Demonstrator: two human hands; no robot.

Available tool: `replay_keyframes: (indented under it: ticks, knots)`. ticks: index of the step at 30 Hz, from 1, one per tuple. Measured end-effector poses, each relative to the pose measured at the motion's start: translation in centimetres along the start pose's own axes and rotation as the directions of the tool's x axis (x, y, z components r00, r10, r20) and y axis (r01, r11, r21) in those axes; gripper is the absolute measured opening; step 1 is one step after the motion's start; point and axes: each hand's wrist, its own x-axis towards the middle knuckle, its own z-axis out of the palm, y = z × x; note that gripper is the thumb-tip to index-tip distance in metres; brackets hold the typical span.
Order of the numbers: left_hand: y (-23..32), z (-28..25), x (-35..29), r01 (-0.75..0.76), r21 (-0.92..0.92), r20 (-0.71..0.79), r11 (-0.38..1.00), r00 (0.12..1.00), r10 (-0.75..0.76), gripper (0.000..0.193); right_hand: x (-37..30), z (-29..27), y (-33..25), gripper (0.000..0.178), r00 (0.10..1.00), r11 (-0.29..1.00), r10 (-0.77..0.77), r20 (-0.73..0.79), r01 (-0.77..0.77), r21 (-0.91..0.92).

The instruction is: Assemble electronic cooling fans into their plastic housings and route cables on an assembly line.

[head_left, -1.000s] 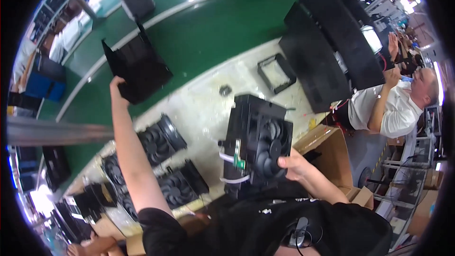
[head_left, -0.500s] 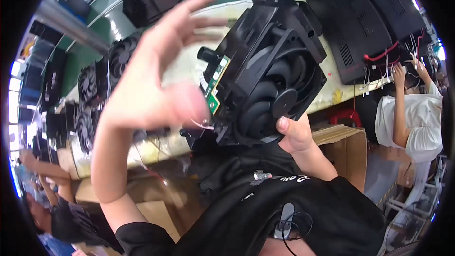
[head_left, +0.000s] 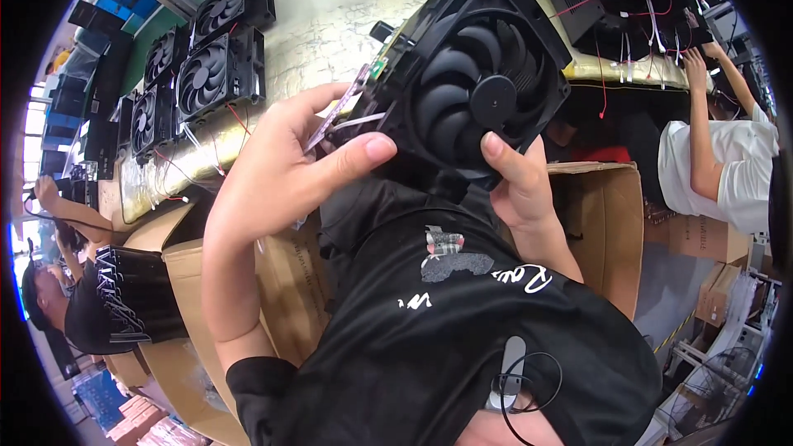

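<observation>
A black fan unit (head_left: 493, 103), with a large round fan in a squarish housing, is held tilted above my lap. My right hand (head_left: 524, 182) is closed round its lower right edge, thumb on the fan frame and fingers hidden behind. At the unit's left side, my left hand (head_left: 285, 157) is closed about a narrow pinkish strip (head_left: 337, 114), its fingers reaching behind and its thumb in front. A small green circuit board (head_left: 379, 67) sits just above that strip. A white cable (head_left: 359, 121) runs beside my left thumb, and a black knob-like part (head_left: 382, 30) juts out above.
Several similar fan units (head_left: 204, 74) stand on the worn, pale workbench (head_left: 322, 8) at left. Open cardboard boxes (head_left: 596, 235) are below the bench edge. Black cases with red and white wires (head_left: 604, 83) lie at right. Co-workers (head_left: 717, 153) work on both sides.
My left hand, open and blurred beside the unit before, has come down and closed at its left side. The unit has turned, showing the fan more squarely. My right hand keeps its hold.
</observation>
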Motion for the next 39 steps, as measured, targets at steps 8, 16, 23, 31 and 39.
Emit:
replay_keyframes:
  ticks: [8, 16, 23, 31, 39]
  knots:
    - [-3.7, -0.9, 1.8, -0.155, 0.018, -0.262, 0.988, 0.953, 0.154, 0.026, 0.5, -0.1, 1.3, 0.047, 0.988, 0.996, 0.076, -0.132, -0.081, -0.03]
    - [-5.7, 1.0, 5.0, 0.053, 0.309, -0.481, 0.949, 0.87, 0.108, 0.034, 4.9, 2.4, 3.7, 0.036, 0.934, 0.957, 0.283, -0.218, -0.29, 0.0]
    - [-8.7, -1.6, 10.9, 0.023, 0.225, -0.566, 0.974, 0.817, 0.112, 0.031, 10.2, 6.0, 7.5, 0.031, 0.852, 0.893, 0.419, -0.314, -0.325, 0.311]
    - [-9.8, -4.3, 12.0, 0.177, 0.381, -0.537, 0.907, 0.841, 0.062, 0.036, 11.0, 3.9, 1.3, 0.025, 0.608, 0.622, 0.733, 0.306, -0.781, 0.061]
    - [-9.1, -3.8, 11.8, 0.178, 0.275, -0.575, 0.945, 0.818, 0.013, 0.031, 32.1, -8.5, -4.7, 0.024, 0.912, -0.149, -0.407, -0.054, -0.124, -0.981]
